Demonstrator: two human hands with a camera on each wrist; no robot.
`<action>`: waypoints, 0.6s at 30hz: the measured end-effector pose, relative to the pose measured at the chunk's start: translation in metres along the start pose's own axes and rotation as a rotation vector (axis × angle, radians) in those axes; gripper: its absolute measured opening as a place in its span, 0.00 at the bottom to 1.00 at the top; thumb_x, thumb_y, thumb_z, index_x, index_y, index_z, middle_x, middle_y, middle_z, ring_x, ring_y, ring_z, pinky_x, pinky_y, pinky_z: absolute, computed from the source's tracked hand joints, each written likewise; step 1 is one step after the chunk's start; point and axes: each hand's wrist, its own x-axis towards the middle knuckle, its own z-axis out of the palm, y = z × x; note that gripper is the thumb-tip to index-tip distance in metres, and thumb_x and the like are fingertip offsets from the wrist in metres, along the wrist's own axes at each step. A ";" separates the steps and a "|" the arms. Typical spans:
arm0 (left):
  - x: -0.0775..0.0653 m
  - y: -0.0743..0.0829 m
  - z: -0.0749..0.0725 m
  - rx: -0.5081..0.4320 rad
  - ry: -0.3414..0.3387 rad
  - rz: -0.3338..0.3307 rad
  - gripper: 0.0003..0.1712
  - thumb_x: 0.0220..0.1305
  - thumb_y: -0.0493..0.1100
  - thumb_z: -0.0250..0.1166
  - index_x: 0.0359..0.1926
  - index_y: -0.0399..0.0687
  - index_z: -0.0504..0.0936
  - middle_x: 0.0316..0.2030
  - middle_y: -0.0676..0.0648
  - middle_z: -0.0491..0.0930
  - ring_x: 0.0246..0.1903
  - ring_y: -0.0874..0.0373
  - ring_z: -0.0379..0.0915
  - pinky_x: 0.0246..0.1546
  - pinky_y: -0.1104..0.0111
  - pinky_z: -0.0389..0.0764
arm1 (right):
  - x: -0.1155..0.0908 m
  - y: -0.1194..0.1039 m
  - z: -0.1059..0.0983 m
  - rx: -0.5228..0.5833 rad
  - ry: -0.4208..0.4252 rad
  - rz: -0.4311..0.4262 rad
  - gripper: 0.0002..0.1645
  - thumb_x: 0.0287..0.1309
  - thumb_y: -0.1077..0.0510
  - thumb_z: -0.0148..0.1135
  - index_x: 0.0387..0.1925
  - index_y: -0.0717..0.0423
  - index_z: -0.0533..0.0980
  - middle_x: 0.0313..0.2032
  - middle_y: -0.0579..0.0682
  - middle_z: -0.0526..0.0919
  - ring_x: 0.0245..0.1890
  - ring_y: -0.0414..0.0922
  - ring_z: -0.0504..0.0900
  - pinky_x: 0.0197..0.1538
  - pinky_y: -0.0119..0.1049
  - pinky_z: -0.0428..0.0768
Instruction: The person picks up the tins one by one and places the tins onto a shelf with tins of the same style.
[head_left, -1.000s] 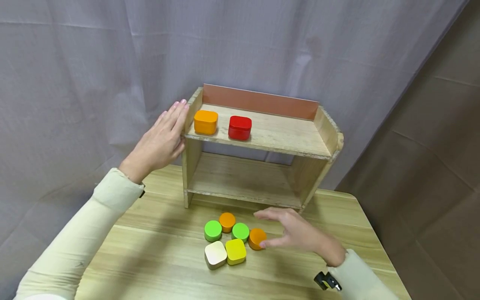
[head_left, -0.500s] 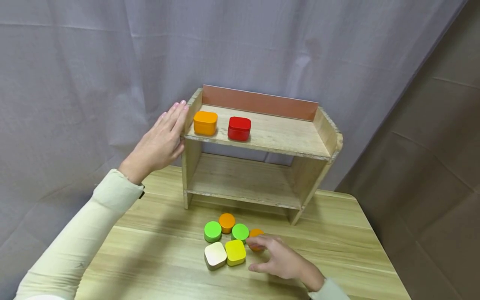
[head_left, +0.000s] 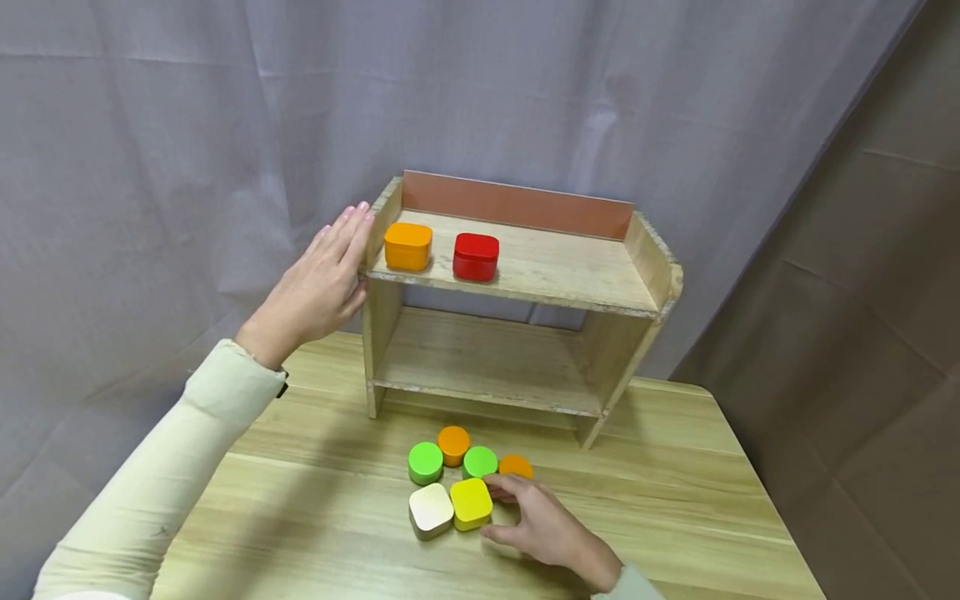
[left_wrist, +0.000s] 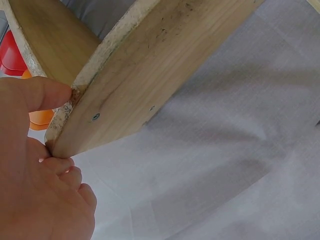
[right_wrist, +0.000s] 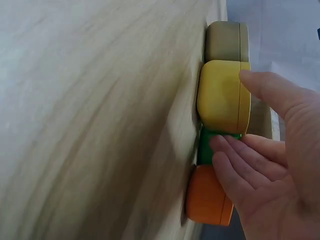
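My left hand (head_left: pixel 315 279) rests on the left side panel of a small wooden shelf (head_left: pixel 487 350). Its fingers lie straight, and in the left wrist view the thumb (left_wrist: pixel 47 94) touches the panel's front edge. On the table my right hand (head_left: pixel 543 525) is at a yellow rounded-square box (head_left: pixel 471 502), with thumb and fingertips at opposite sides of its right end. Whether the fingers press it is hard to tell. A cream box (head_left: pixel 431 508) stands against the yellow one. Behind them sit two green round boxes (head_left: pixel 425 462) and two orange round boxes (head_left: pixel 453 445).
On the shelf's upper board stand an orange box (head_left: pixel 408 247) at the left and a red box (head_left: pixel 476 256) to its right. A brown back strip (head_left: pixel 517 204) edges that board. Grey curtain (head_left: pixel 525 83) hangs behind the wooden table (head_left: pixel 675 467).
My right hand has moved left and toward me, from the right orange round box to the yellow box. My left hand has stayed on the shelf's side.
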 end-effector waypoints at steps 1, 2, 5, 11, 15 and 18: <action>0.000 0.000 0.000 -0.002 -0.001 -0.001 0.50 0.61 0.41 0.56 0.77 0.41 0.38 0.78 0.41 0.39 0.77 0.45 0.38 0.75 0.47 0.52 | 0.001 0.000 0.001 -0.006 0.006 0.002 0.40 0.54 0.43 0.68 0.64 0.56 0.69 0.59 0.49 0.79 0.54 0.43 0.81 0.57 0.37 0.81; 0.000 0.000 0.000 -0.004 -0.003 -0.003 0.50 0.62 0.41 0.56 0.77 0.41 0.37 0.78 0.42 0.38 0.77 0.46 0.38 0.75 0.48 0.52 | 0.002 0.000 0.002 -0.015 0.014 0.001 0.40 0.54 0.43 0.68 0.64 0.56 0.69 0.58 0.49 0.79 0.54 0.42 0.81 0.57 0.37 0.81; 0.000 0.000 0.000 -0.006 -0.005 -0.005 0.50 0.62 0.41 0.57 0.77 0.42 0.37 0.78 0.43 0.37 0.77 0.46 0.38 0.75 0.48 0.52 | 0.005 0.000 0.004 -0.031 0.031 -0.010 0.40 0.53 0.43 0.68 0.63 0.57 0.70 0.57 0.49 0.80 0.54 0.41 0.81 0.57 0.36 0.81; 0.000 0.000 0.001 -0.006 0.002 0.006 0.50 0.62 0.42 0.57 0.77 0.42 0.37 0.78 0.42 0.37 0.77 0.45 0.39 0.75 0.49 0.51 | 0.012 0.001 0.011 -0.013 0.057 -0.040 0.41 0.49 0.44 0.72 0.62 0.58 0.71 0.55 0.49 0.81 0.51 0.39 0.82 0.54 0.32 0.82; 0.000 0.000 0.001 -0.009 0.009 0.007 0.50 0.62 0.41 0.57 0.77 0.41 0.38 0.78 0.42 0.38 0.77 0.45 0.39 0.75 0.49 0.51 | 0.015 0.001 0.012 -0.007 0.064 -0.042 0.41 0.48 0.45 0.73 0.61 0.57 0.71 0.53 0.47 0.81 0.49 0.38 0.82 0.53 0.31 0.83; -0.001 0.000 0.001 -0.009 0.010 0.005 0.50 0.61 0.41 0.57 0.77 0.41 0.38 0.78 0.42 0.38 0.77 0.45 0.39 0.75 0.48 0.51 | 0.017 0.000 0.013 -0.002 0.068 -0.041 0.39 0.46 0.45 0.74 0.59 0.55 0.72 0.52 0.46 0.81 0.48 0.38 0.82 0.53 0.32 0.83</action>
